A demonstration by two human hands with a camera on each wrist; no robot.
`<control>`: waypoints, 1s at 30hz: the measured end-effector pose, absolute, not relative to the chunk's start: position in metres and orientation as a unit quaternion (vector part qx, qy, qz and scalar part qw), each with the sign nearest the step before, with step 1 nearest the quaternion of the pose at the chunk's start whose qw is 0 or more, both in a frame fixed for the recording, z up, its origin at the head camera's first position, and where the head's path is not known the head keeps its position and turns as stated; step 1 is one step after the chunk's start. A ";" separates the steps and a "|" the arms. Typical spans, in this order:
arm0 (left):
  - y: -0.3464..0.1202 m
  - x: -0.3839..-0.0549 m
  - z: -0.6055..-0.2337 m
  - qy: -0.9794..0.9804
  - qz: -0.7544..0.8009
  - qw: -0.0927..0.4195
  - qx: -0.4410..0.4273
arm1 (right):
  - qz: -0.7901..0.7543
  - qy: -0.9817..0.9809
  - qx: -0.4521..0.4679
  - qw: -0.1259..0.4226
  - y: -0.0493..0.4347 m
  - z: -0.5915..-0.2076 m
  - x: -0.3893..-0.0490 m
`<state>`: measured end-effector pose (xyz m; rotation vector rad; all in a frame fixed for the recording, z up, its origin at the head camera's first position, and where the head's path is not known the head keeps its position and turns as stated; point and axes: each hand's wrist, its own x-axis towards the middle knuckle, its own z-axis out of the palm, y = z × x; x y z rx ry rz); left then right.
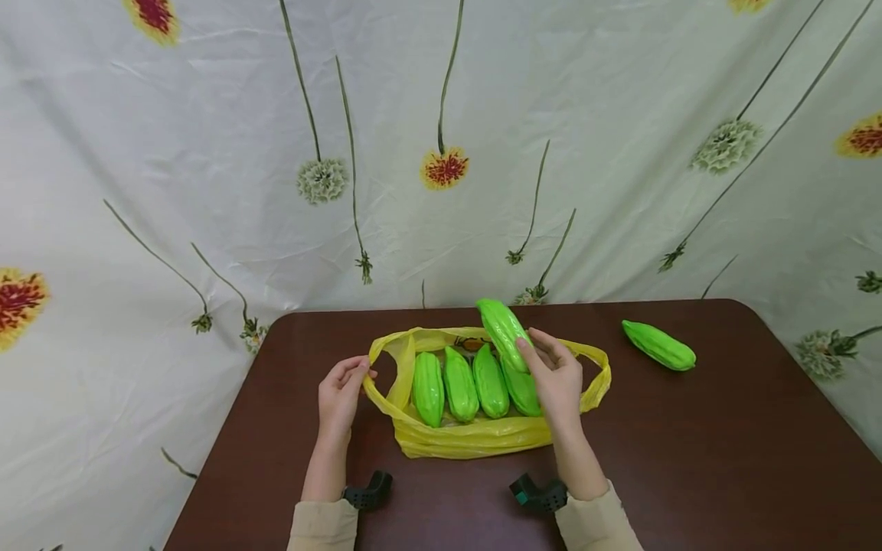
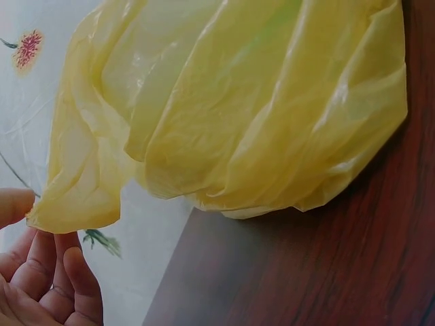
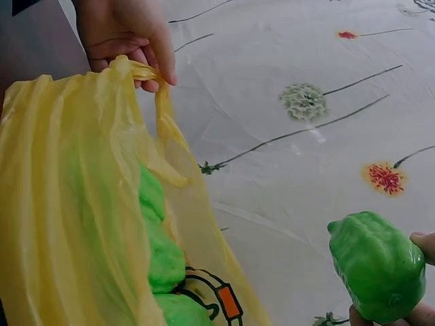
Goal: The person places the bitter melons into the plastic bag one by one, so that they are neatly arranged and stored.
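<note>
A yellow plastic bag (image 1: 475, 444) lies open on the table with several bright green bitter melons (image 1: 460, 385) side by side in it. My left hand (image 1: 342, 394) pinches the bag's left handle between thumb and fingers; the left wrist view shows the yellow handle (image 2: 78, 204) at the fingertips. In my right hand (image 1: 560, 379), another ridged bitter melon (image 1: 503, 334) is held tilted over the right part of the bag. That same melon appears end-on in the right wrist view, gripped by fingers (image 3: 425, 316) at its edge.
One more green bitter melon (image 1: 659, 346) lies on the dark brown table (image 1: 723, 436), right of the bag. Behind the table hangs a pale cloth (image 1: 386, 222) printed with flowers. The bag's right handle loop (image 1: 602, 375) stands spread beside my right hand.
</note>
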<state>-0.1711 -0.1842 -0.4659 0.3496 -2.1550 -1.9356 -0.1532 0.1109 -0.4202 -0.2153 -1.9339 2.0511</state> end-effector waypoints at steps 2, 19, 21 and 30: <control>-0.184 -0.171 -0.465 -0.734 -0.660 0.110 0.118 | 0.720 -0.673 -0.068 0.159 0.105 -0.424 -0.155; -0.183 -0.169 -0.456 -0.727 -0.669 0.098 0.121 | 0.696 -0.704 -0.069 0.123 0.069 -0.446 -0.151; -0.183 -0.169 -0.456 -0.729 -0.667 0.096 0.123 | 0.686 -0.714 -0.071 0.119 0.066 -0.449 -0.151; -0.185 -0.170 -0.464 -0.732 -0.661 0.109 0.122 | 0.644 -0.753 -0.052 0.121 0.059 -0.465 -0.152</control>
